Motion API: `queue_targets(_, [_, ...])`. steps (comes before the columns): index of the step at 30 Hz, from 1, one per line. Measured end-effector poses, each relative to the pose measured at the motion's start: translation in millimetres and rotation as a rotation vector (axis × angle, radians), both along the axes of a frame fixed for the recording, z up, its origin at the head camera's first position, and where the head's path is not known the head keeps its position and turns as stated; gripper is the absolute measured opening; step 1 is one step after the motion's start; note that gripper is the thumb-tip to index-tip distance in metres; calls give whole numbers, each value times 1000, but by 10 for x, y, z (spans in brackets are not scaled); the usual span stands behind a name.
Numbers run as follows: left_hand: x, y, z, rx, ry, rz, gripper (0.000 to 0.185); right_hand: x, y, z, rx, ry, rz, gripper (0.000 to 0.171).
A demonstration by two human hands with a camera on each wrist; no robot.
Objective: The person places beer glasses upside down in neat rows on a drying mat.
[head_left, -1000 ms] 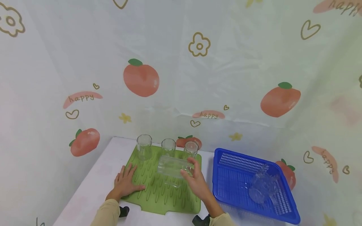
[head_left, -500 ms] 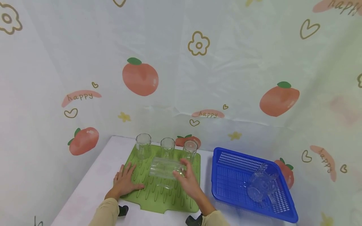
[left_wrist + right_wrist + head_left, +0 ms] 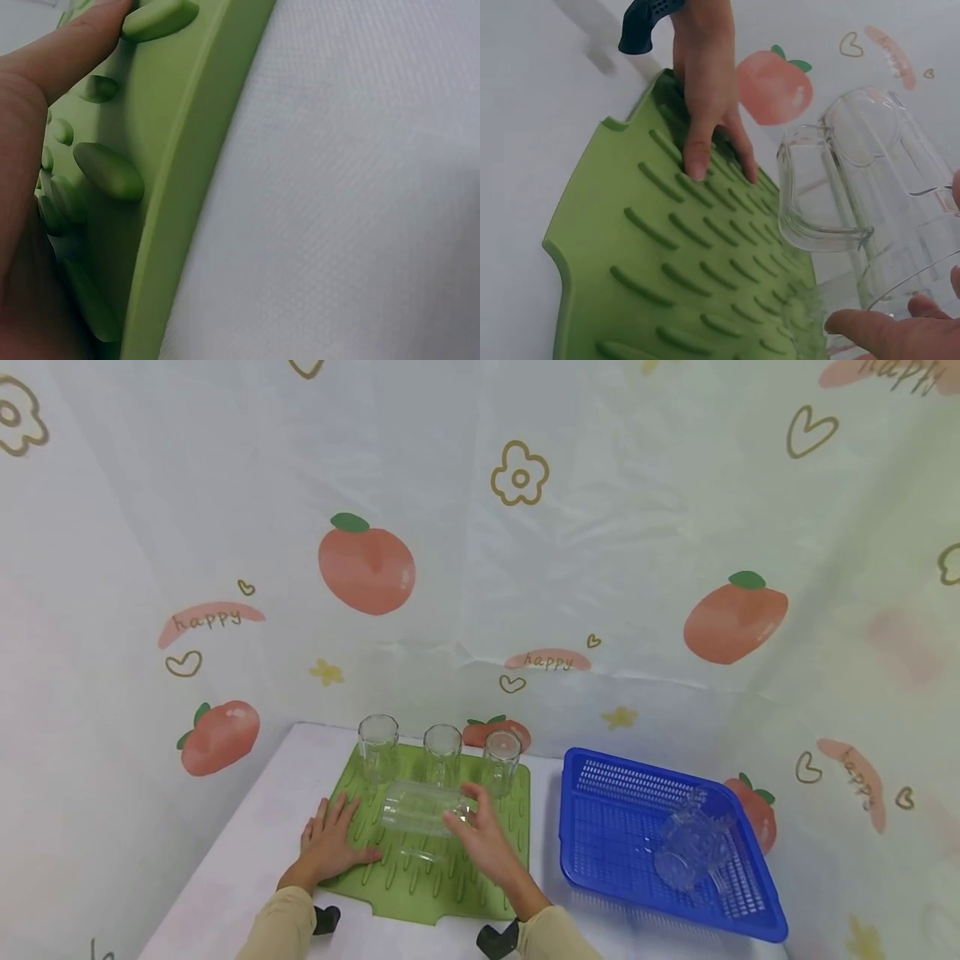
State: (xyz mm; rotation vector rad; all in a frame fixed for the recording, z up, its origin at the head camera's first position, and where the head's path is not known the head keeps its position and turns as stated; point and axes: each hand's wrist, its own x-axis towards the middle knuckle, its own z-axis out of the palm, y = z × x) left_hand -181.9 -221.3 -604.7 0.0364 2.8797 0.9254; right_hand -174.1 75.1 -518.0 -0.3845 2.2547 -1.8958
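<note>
A green ribbed drying mat lies on the white table. My left hand presses flat on the mat's left part, fingers spread; the left wrist view shows the palm on the mat's edge. My right hand grips a clear glass mug with a handle, held on its side above the mat's middle. The right wrist view shows the mug close up, with the left hand behind it. Three clear glasses stand upright along the mat's far edge.
A blue plastic basket sits to the right of the mat with several clear glass items in it. A printed curtain hangs close behind the table. The white table shows bare at the left.
My right hand has carried the glass mug leftward over the mat, away from the basket. The left hand stays pressed on the mat.
</note>
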Motion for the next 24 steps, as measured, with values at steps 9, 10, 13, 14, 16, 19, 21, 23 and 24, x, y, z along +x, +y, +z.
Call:
queue_targets(9, [5,12,26,-15,-33,-13,122,-40,-95,-121,-26,-34,-16,64])
queue_targets(10, [3,2,23,-20,-36,-15,121,-40,-105,-128,-33,-38,-18,64])
queue_targets(13, [-1,-23,55,-34,-38,-24,121,-49,-142,-140,-43,-54,-28,64])
queue_targets(14, [-5,-28,65,-34,-26,-25,120,-55,-154,-143,-52,-57,-32,64])
queue_targets(16, [-17,-34,86,-17,-1,-19,118,-71,-177,-153,-64,-65,-40,64])
queue_targets(19, [-37,-63,98,28,25,7,110,-89,-200,-179,-67,-72,-38,65])
queue_targets(21, [-52,-90,116,65,15,33,106,-94,-206,-198,-61,-73,-38,64])
queue_targets(23, [-57,-118,154,95,-11,60,99,-93,-209,-209,-52,-78,-37,63])
queue_targets(24, [-61,-129,173,114,-11,73,97,-92,-208,-217,-51,-78,-36,62])
